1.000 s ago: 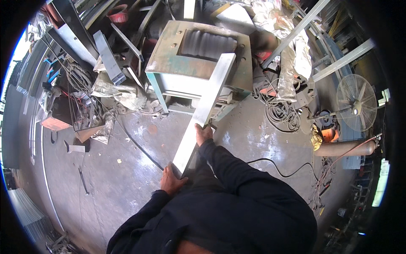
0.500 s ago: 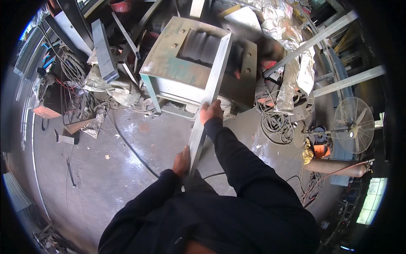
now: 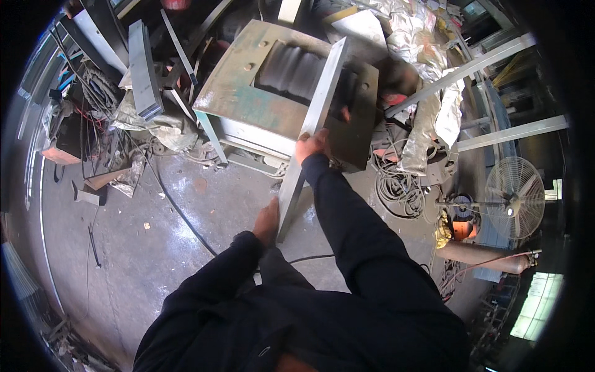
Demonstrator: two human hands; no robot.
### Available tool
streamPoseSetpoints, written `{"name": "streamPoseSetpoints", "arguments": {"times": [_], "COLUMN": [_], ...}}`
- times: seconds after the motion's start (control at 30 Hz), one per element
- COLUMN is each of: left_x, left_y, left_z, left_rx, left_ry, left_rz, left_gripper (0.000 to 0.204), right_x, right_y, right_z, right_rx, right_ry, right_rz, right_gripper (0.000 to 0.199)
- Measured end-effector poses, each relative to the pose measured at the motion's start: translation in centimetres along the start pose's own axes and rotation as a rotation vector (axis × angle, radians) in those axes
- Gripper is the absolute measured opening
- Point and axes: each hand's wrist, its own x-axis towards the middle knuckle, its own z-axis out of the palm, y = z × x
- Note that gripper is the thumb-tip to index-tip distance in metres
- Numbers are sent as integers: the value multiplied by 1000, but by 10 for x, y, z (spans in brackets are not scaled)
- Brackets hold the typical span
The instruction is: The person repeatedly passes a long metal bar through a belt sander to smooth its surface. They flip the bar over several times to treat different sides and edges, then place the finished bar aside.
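A long grey square metal bar (image 3: 322,96) slants away from me, its far part lying over the opening of a worn metal machine (image 3: 238,84). Inside that opening is a dark ridged surface, partly behind the bar. My right hand (image 3: 312,147) is closed around the bar's middle, just off the machine's front edge. Nearer to me, my left hand (image 3: 267,221) grips the bar close to its near end, from the left side. The undersides of both hands are hidden.
A coiled cable (image 3: 400,193) lies right of the machine, with a standing fan (image 3: 515,197) and a gas cylinder (image 3: 483,253) farther right. Steel bars (image 3: 144,71) and a crumpled sack (image 3: 167,127) stand left. A black cable (image 3: 180,214) crosses the floor.
The bar has shifted slightly away from me and to the right across the machine. Both hands keep their hold and move with it. The whole view has shifted a little.
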Motion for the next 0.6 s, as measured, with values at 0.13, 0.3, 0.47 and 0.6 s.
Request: {"name": "streamPoseSetpoints", "arguments": {"times": [0.13, 0.3, 0.47, 0.6], "left_x": [-24, -61, -88, -101], "left_y": [-44, -92, -130, -153], "left_z": [0, -8, -25, -36], "left_rx": [-20, -47, 12, 87], "left_ry": [70, 80, 43, 18], "left_rz": [50, 113, 80, 16], "left_gripper": [66, 65, 81, 85], "right_x": [-52, -111, -160, -190], "right_y": [11, 21, 22, 23], "right_z": [14, 4, 9, 5], "right_rx": [-68, 24, 0, -45], "right_ry": [193, -62, -80, -90], "right_rz": [-121, -8, 55, 63], "right_gripper": [35, 34, 38, 42]}}
